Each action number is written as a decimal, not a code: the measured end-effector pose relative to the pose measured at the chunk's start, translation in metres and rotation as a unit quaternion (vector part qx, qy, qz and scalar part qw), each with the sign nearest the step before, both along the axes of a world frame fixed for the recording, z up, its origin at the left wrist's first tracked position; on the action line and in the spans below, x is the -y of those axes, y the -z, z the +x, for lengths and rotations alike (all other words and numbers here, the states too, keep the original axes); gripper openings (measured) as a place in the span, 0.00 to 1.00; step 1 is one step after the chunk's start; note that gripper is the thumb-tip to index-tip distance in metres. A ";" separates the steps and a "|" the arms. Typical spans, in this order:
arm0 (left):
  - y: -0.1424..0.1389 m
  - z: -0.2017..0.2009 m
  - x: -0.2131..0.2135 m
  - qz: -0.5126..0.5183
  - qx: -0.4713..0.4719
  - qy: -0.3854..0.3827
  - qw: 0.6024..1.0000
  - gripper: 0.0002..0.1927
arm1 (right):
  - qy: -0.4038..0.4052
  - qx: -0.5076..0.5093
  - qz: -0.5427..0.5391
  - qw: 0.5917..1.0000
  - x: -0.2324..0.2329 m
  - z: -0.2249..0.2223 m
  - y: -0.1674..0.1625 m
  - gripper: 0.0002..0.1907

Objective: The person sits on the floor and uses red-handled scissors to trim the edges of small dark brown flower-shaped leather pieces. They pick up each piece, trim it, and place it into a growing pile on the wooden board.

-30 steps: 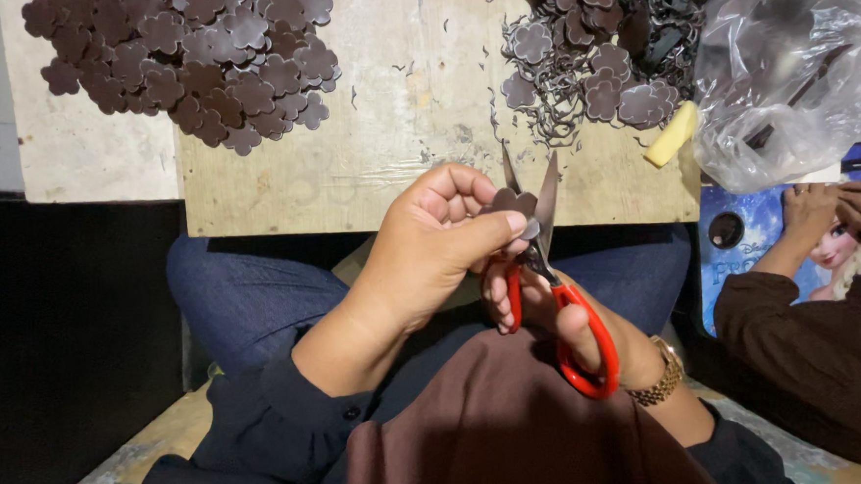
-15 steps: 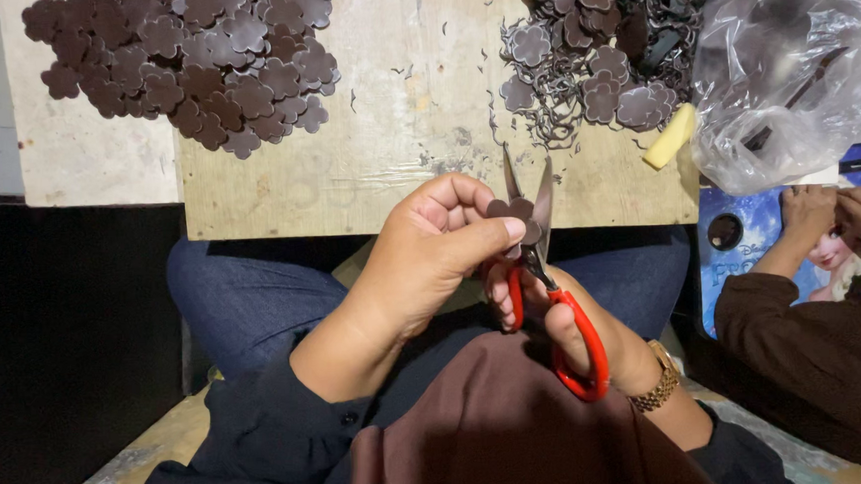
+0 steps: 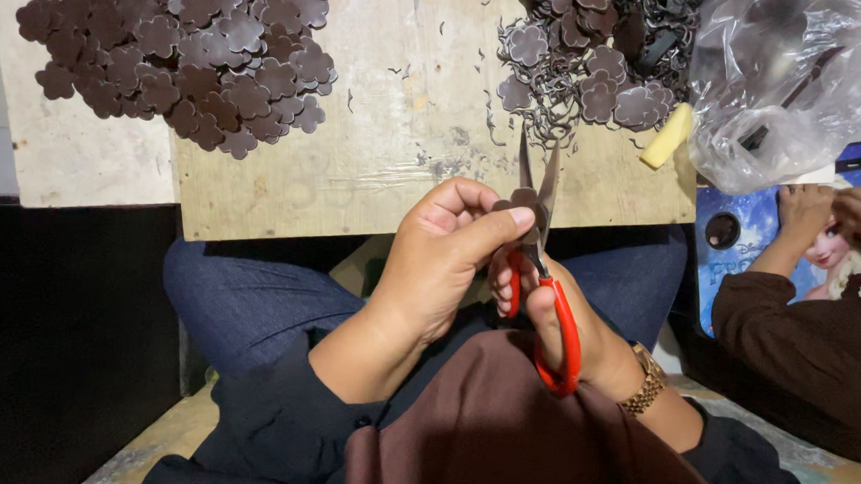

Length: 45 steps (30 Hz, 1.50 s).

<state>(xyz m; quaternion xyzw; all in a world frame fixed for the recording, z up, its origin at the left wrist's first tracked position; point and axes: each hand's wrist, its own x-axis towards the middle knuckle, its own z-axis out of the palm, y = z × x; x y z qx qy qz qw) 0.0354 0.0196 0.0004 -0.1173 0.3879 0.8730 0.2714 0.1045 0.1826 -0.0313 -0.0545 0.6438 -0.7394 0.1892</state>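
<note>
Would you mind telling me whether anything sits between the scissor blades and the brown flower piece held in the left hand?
Nothing visible does. The left hand pinches the brown flower piece right at the open blades of the red-handled scissors, which the right hand holds. The left thumb lies just below the blades, not between them.

Even overhead light brightens the wooden counter [image 3: 426, 154], glare glints off the plastic bag [image 3: 785, 66], the lower corners fall dark, and focus stays sharp.
</note>
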 end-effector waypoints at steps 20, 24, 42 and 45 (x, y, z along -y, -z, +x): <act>-0.005 -0.009 0.010 -0.062 -0.033 0.046 0.996 0.08 | -0.084 0.059 -0.036 0.994 -0.019 -0.009 -0.010 0.48; -0.008 -0.009 0.012 -0.025 -0.019 0.045 0.999 0.08 | -0.094 0.042 -0.054 0.993 -0.019 -0.010 -0.013 0.51; -0.003 -0.005 0.008 -0.049 -0.010 0.033 0.998 0.09 | -0.059 0.076 -0.101 0.990 -0.010 -0.003 -0.003 0.44; -0.005 -0.003 0.003 -0.031 0.011 0.015 0.999 0.09 | -0.008 0.083 -0.115 0.990 -0.002 0.000 -0.001 0.42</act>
